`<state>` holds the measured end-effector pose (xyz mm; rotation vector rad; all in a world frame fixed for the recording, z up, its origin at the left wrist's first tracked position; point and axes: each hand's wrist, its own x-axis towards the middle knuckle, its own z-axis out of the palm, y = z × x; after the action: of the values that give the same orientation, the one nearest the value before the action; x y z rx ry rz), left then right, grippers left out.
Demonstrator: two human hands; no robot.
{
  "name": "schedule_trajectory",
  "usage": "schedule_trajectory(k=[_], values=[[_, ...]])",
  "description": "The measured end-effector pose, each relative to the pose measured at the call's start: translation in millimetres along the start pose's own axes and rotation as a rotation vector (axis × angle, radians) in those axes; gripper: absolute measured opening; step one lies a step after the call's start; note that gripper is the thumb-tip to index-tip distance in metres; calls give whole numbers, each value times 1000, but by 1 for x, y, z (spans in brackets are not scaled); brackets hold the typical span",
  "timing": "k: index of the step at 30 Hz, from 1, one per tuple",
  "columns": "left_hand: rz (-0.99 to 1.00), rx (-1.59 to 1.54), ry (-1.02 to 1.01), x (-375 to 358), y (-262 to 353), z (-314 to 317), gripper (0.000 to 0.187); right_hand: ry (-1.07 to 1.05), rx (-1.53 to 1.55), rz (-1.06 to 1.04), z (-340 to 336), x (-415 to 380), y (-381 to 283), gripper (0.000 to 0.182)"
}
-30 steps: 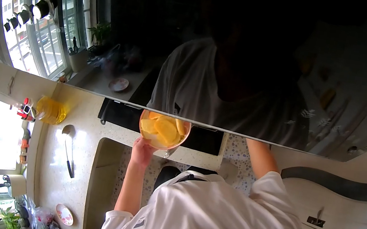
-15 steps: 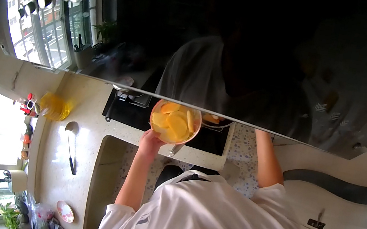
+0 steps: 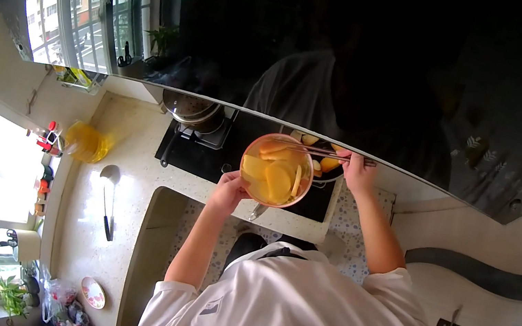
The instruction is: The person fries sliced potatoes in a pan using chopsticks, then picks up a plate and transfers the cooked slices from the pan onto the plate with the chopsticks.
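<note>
My left hand (image 3: 230,192) grips the rim of a round bowl (image 3: 244,173) and holds it above the black stove (image 3: 226,160). Inside the bowl lie several flat yellow slices (image 3: 278,180) that look like potato. My right hand (image 3: 358,172) is closed around a pair of chopsticks (image 3: 329,154), whose tips point left and reach over the bowl's far side. Beneath and to the right of the bowl, a dark pan (image 3: 330,174) holds more yellow slices, partly hidden by the bowl, my hand and the hood edge.
A range hood (image 3: 374,78) overhangs the stove. At the stove's left sits a lidded pot (image 3: 190,109). On the counter (image 3: 80,201) are a ladle (image 3: 107,199), a jug of yellow oil (image 3: 86,143) and a small patterned plate (image 3: 93,292).
My right hand has come out from under the hood, bringing chopsticks to the bowl. The bowl has shifted right in view, and more of the pot and pan shows.
</note>
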<state>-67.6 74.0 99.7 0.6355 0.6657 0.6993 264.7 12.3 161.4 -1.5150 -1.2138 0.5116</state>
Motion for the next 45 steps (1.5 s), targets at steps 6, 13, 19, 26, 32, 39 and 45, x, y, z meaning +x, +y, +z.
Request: schedule_trajectory(k=[6, 13, 19, 26, 32, 39, 45], values=[[-3, -20, 8, -4, -3, 4, 26, -23, 75, -85, -18, 6, -16, 46], [87, -79, 13, -10, -11, 5, 26, 295, 344, 70, -89, 1, 29, 42], [114, -111, 59, -13, -18, -9, 32, 213, -821, -88, -117, -14, 96, 25], [117, -145, 143, -22, -24, -10, 30, 10, -750, 221, -69, 2, 123, 37], [110, -143, 122, -24, -28, -14, 29, -50, -583, 385, -53, 6, 108, 41], [96, -162, 105, -20, -31, -12, 28, 18, -676, 272, -49, 0, 114, 35], [74, -151, 113, -19, -24, 0, 22, 108, -701, 182, -53, 0, 120, 30]])
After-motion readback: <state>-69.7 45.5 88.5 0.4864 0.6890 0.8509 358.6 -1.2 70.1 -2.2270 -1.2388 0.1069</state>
